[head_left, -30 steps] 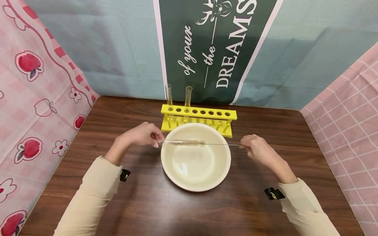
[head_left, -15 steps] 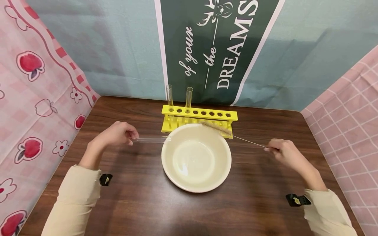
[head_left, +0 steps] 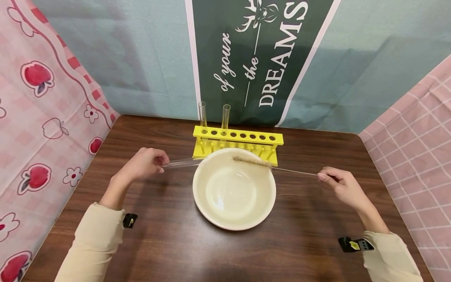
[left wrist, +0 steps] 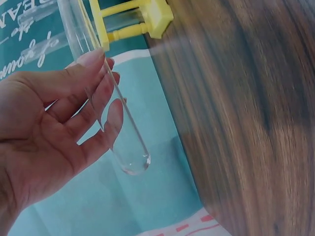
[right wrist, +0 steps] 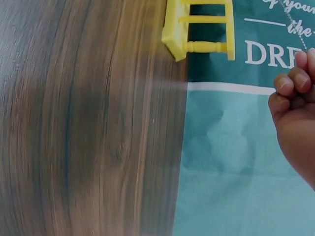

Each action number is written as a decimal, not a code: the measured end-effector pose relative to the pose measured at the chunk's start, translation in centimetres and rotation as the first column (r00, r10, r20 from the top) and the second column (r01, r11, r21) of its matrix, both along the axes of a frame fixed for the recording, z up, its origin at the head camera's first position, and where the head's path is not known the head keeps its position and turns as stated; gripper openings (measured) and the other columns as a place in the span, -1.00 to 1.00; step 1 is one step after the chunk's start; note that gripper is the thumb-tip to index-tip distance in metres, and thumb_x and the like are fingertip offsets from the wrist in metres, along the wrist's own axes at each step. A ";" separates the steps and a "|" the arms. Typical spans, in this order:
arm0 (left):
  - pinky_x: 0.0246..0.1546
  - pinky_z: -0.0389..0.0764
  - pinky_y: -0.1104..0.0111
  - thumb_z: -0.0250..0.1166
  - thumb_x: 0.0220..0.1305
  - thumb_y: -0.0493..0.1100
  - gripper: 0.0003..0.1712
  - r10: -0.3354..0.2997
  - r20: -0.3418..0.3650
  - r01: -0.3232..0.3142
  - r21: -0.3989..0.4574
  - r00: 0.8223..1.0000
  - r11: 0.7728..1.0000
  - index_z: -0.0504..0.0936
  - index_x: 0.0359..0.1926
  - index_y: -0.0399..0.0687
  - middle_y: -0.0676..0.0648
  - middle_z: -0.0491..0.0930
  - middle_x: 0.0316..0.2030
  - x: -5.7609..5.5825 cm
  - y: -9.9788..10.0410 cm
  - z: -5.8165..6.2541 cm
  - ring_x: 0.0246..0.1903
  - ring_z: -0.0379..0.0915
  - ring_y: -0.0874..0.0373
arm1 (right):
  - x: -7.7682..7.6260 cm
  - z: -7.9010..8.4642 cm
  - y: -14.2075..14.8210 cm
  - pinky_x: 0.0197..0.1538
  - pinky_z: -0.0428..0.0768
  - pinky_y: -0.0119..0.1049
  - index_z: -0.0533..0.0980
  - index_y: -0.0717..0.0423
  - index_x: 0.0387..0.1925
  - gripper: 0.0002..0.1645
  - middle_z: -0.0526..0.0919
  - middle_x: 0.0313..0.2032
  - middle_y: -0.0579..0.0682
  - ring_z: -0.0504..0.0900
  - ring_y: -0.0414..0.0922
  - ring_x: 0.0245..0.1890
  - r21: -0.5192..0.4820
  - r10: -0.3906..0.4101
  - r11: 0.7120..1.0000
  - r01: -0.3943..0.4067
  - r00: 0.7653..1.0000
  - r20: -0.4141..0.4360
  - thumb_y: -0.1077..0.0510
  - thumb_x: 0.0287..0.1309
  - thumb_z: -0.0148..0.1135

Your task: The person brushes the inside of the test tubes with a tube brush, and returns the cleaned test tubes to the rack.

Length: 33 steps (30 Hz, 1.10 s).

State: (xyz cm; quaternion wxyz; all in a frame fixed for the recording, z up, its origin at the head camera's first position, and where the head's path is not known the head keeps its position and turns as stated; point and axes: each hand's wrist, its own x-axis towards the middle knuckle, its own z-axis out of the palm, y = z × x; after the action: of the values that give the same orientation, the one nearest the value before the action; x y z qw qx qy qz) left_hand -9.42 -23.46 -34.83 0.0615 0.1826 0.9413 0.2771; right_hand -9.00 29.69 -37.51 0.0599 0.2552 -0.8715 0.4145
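My left hand [head_left: 149,162] pinches a clear glass test tube [head_left: 183,163], which lies nearly level with its mouth end reaching the left rim of the cream basin [head_left: 230,225]. In the left wrist view, the tube's rounded bottom [left wrist: 135,164] sticks out past the fingers. On the other side, my right hand [head_left: 341,184] grips the thin wire handle of a test tube brush [head_left: 253,162]. The brush's tan bristles hang over the back right part of the basin, apart from the tube. In the right wrist view, curled fingers [right wrist: 290,86] hold the twisted wire.
Behind the basin stands a yellow test tube rack [head_left: 246,135] with two upright glass test tubes [head_left: 225,117] in its left half. The dark wooden table [head_left: 197,254] reaches back to a blue-green cloth [head_left: 141,58]. Pink patterned cloths hang at both sides.
The brush has come out of the test tube. My left hand has moved left with the tube, my right hand right with the brush; lately the bristles dropped slightly toward the basin.
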 end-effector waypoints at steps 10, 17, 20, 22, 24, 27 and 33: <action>-0.32 0.52 0.19 0.32 -0.12 -0.51 -0.80 -0.004 -0.017 0.004 -0.005 1.000 1.000 0.60 -0.41 -0.24 -0.11 0.56 -0.48 -0.1 2.3 -0.4 -0.41 0.50 0.08 | -0.5 -0.7 -1.4 -0.59 0.29 -0.35 0.51 0.09 -0.52 -0.53 0.47 -0.55 -0.14 0.35 -0.26 -0.60 -0.210 0.179 0.964 -0.163 0.982 0.059 0.69 -0.06 -0.03; -0.31 0.52 0.19 0.32 -0.10 -0.51 -0.79 0.008 0.002 -0.008 -0.006 1.000 1.000 0.60 -0.40 -0.22 -0.06 0.54 -0.49 -0.1 2.7 -0.4 -0.39 0.50 0.08 | -0.4 -1.0 -1.7 -0.56 0.30 -0.37 0.51 0.08 -0.53 -0.54 0.44 -0.59 -0.13 0.34 -0.24 -0.60 -0.198 0.177 0.967 -0.160 0.982 0.070 0.68 -0.06 -0.01; -0.30 0.52 0.19 0.32 -0.10 -0.51 -0.78 0.003 0.011 -0.003 -0.002 1.000 1.000 0.61 -0.39 -0.21 -0.03 0.54 -0.49 -0.1 2.8 -0.5 -0.38 0.50 0.08 | -0.4 -1.1 -1.8 -0.53 0.33 -0.40 0.51 0.07 -0.54 -0.55 0.45 -0.58 -0.14 0.37 -0.29 -0.57 -0.186 0.168 0.971 -0.152 0.983 0.078 0.67 -0.06 0.00; -0.30 0.52 0.19 0.33 -0.11 -0.51 -0.78 0.001 0.011 -0.001 -0.002 1.000 1.000 0.61 -0.39 -0.21 -0.02 0.55 -0.48 0.0 3.0 -0.5 -0.37 0.50 0.07 | -0.4 -1.2 -1.9 -0.54 0.32 -0.40 0.50 0.07 -0.54 -0.55 0.44 -0.58 -0.14 0.36 -0.28 -0.58 -0.182 0.172 0.971 -0.155 0.981 0.084 0.67 -0.05 0.01; -0.30 0.52 0.19 0.33 -0.12 -0.50 -0.78 -0.004 0.008 0.004 0.000 1.000 1.000 0.61 -0.39 -0.21 -0.03 0.56 -0.48 0.0 3.0 -0.4 -0.36 0.51 0.04 | -0.4 -1.2 -1.9 -0.56 0.31 -0.38 0.50 0.07 -0.53 -0.55 0.42 -0.59 -0.14 0.35 -0.27 -0.59 -0.182 0.179 0.970 -0.160 0.979 0.093 0.67 -0.06 0.01; -0.29 0.52 0.17 0.34 -0.13 -0.51 -0.77 -0.010 -0.003 0.010 -0.002 1.000 1.000 0.61 -0.40 -0.21 -0.05 0.57 -0.46 0.1 3.2 -0.3 -0.36 0.51 0.02 | -0.3 -1.1 -1.9 -0.59 0.27 -0.34 0.49 0.06 -0.53 -0.55 0.39 -0.60 -0.12 0.32 -0.26 -0.62 -0.186 0.200 0.966 -0.178 0.974 0.107 0.67 -0.06 0.01; -0.29 0.51 0.17 0.34 -0.16 -0.53 -0.74 -0.015 -0.026 0.014 -0.028 1.000 1.000 0.61 -0.41 -0.18 -0.04 0.57 -0.46 0.3 3.6 -0.4 -0.36 0.49 0.05 | -0.3 -1.1 -1.8 -0.61 0.26 -0.30 0.49 0.07 -0.53 -0.57 0.40 -0.61 -0.12 0.32 -0.26 -0.63 -0.180 0.212 0.966 -0.186 0.968 0.134 0.65 -0.04 0.02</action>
State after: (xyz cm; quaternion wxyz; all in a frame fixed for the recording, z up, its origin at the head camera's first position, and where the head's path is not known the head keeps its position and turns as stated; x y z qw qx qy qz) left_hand -9.15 -19.88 -35.24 0.0536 0.1922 0.9444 0.2613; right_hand -9.30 27.93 -38.60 -0.0279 0.3033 -0.8059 0.5078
